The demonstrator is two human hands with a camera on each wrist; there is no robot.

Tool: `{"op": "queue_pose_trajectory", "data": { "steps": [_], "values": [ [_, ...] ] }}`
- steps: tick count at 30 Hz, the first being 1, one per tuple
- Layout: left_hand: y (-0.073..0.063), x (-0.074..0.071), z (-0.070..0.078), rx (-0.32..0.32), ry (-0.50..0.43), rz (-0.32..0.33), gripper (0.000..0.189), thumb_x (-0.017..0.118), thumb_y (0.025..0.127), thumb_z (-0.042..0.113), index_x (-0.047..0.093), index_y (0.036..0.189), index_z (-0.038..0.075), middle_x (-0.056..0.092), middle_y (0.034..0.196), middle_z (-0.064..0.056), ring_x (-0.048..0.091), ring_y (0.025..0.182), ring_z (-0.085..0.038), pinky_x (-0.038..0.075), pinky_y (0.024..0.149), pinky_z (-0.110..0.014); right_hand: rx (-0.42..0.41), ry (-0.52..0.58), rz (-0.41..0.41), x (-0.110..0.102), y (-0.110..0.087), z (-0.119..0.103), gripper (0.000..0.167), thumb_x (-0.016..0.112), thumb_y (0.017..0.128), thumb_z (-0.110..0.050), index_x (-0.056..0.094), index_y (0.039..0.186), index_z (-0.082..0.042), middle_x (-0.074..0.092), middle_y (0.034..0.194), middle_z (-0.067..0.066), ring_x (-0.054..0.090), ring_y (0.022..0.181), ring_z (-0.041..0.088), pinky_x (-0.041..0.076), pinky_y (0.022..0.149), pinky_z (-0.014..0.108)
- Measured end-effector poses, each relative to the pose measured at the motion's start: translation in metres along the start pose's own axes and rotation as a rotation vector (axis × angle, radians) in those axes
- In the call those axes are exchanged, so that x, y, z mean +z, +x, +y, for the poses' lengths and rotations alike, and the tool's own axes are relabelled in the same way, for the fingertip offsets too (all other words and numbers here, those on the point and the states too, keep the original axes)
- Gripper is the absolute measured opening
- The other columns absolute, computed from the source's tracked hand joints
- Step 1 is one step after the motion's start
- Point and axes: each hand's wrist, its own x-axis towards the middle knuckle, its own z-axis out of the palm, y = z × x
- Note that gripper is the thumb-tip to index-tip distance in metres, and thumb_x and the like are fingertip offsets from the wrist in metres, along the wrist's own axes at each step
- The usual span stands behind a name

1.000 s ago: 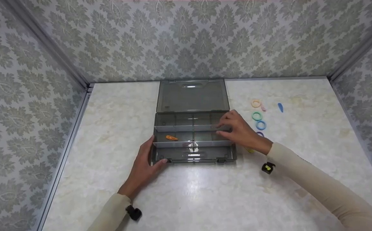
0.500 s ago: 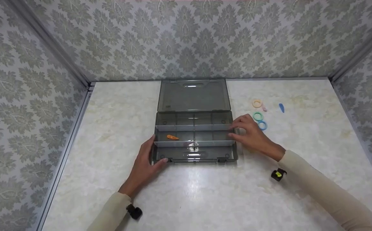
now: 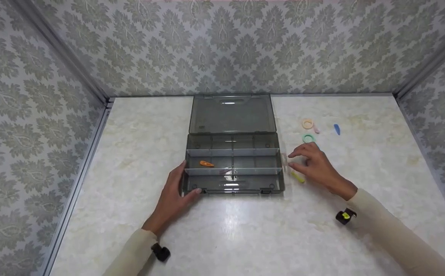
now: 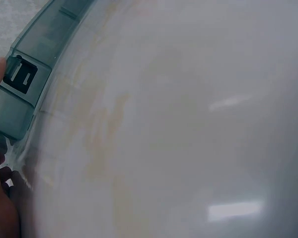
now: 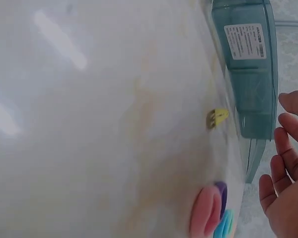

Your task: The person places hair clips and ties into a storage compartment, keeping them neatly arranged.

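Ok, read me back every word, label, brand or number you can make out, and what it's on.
No text can be read in full.
White label on the end wall of the case, right wrist view: rows of fine print, too small and blurred to quote.
Small dark mark on the open lid, head view: too small to tell whether it is lettering.
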Motion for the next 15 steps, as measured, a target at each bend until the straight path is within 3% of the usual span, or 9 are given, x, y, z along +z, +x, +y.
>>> {"op": "queue_pose_trajectory", "data": {
  "steps": [5,10,15],
  "values": [
    [0.0,0.0,0.003,-0.024,0.007,0.001,0.104,0.085,0.097,0.047,0.026,0.177,0.017,0.037,0.174,-0.015,0.034,0.163,-0.033,0.031,0.131,-0.054,0.029,0.033,-0.032,-0.007,-0.012,0.007,0.018,0.089,0.094,-0.005,0.083,0.111,-0.003,0.071,0.116,0.005,0.051,0.113,0.018,0.045,0.09,0.037],
    [0.0,0.001,0.005,-0.053,0.015,0.002,0.105,0.084,0.096,0.053,0.026,0.177,0.018,0.036,0.175,-0.014,0.034,0.163,-0.034,0.031,0.131,-0.056,0.005,0.039,-0.156,-0.011,-0.02,0.015,0.026,0.091,0.091,-0.006,0.084,0.116,-0.006,0.069,0.119,0.006,0.052,0.116,0.021,0.044,0.097,0.034],
    [0.0,0.001,0.006,-0.062,0.018,-0.007,0.105,0.084,0.097,0.052,0.025,0.177,0.018,0.035,0.175,-0.013,0.033,0.163,-0.033,0.029,0.132,-0.055,0.023,-0.011,-0.262,-0.018,-0.02,0.018,0.034,0.095,0.088,-0.01,0.085,0.12,-0.013,0.066,0.125,0.004,0.048,0.121,0.022,0.038,0.099,0.038]
  ]
}}
